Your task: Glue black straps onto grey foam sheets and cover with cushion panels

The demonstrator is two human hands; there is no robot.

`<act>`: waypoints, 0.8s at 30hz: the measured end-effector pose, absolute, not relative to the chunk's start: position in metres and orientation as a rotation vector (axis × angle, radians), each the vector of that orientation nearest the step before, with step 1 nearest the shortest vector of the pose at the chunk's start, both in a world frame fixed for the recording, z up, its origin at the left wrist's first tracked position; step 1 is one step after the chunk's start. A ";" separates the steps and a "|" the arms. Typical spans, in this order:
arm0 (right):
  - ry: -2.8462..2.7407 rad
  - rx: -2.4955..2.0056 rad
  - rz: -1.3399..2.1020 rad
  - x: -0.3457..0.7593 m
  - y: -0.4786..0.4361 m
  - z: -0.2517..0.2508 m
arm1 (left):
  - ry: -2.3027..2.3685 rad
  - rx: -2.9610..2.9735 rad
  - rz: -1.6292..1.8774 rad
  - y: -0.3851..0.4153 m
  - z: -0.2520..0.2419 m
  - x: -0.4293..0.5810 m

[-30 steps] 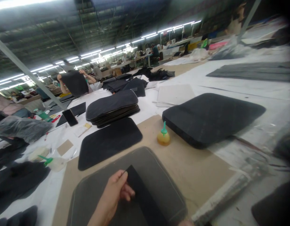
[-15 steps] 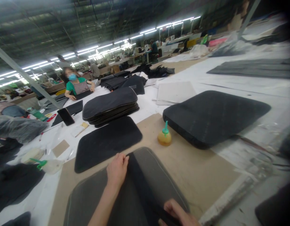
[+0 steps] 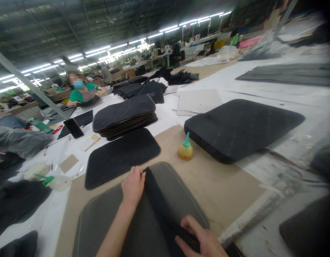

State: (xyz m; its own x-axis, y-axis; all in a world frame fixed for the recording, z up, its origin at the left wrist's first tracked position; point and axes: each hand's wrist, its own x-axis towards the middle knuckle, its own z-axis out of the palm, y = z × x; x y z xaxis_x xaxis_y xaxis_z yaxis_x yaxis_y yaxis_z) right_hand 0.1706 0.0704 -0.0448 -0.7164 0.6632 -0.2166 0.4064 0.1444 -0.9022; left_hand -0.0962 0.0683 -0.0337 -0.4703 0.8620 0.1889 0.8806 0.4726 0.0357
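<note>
A dark grey rounded panel [image 3: 100, 217] with a pale line along its border lies before me on brown board. Over its middle runs a black fabric piece [image 3: 157, 203]. My left hand [image 3: 134, 184] is closed at the fabric's far end, fingertips pinching its edge against the panel. Lower right, my right hand [image 3: 197, 237] grips a raised, folded part of the same black fabric between thumb and fingers. Just beyond my left hand lies a flat black rounded panel [image 3: 122, 157]. A squeeze bottle [image 3: 185, 150] with amber liquid and a green nozzle stands to the right of it.
A stack of black panels [image 3: 124, 114] rises farther back. To the right is a stack of large black panels [image 3: 245, 128]. A phone [image 3: 73, 128], a second green-nozzled bottle [image 3: 56, 182] and dark cloth [image 3: 19, 207] are on the left. A masked person [image 3: 83, 91] sits across the table.
My right hand has moved slightly up and left with the black fabric. My left hand keeps its place on the panel. The view has shifted a little, and the person opposite has drawn their arms in.
</note>
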 end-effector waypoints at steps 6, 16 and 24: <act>-2.160 -1.086 1.624 0.169 0.072 -0.020 | -2.411 -1.846 -0.129 0.068 -0.030 -0.087; -2.193 -1.088 1.759 0.167 0.059 -0.021 | -2.316 -1.889 -0.242 0.036 -0.033 -0.078; -2.620 -0.965 1.139 0.164 0.048 -0.030 | -2.301 -1.879 -0.271 0.032 -0.039 -0.079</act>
State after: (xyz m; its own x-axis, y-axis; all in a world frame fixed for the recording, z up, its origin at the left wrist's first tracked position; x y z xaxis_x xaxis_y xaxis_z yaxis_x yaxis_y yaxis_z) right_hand 0.1637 0.0484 -0.0295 -0.7880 0.6014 -0.1317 0.5066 0.5119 -0.6938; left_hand -0.0790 0.0322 -0.0395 -0.1991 0.9513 0.2352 0.9800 0.1951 0.0403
